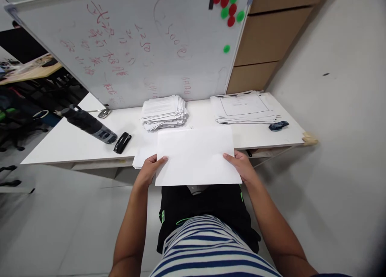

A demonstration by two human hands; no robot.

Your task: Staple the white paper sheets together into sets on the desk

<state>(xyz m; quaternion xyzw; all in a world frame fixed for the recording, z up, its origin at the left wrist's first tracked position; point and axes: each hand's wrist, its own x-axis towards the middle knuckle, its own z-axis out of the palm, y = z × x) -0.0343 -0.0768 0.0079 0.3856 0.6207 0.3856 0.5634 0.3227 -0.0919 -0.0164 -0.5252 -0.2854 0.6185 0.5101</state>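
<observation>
I hold a blank white sheet of paper [196, 154] over the front edge of a white table [75, 142]. My left hand [150, 169] grips the sheet's left edge, thumb on top. My right hand [241, 166] grips its right edge the same way. More loose white paper [141, 156] lies on the table under the held sheet's left side. Behind it sits an untidy stack of printed papers [164, 112], and a flatter stack of papers [244, 107] lies at the back right.
A dark water bottle [89, 124] stands on the left of the table, a black stapler [122, 142] beside it. A small dark object [278, 126] lies near the right stack. A whiteboard [135, 44] with red writing and magnets leans behind the table. Wooden cabinets [265, 40] stand at the back right.
</observation>
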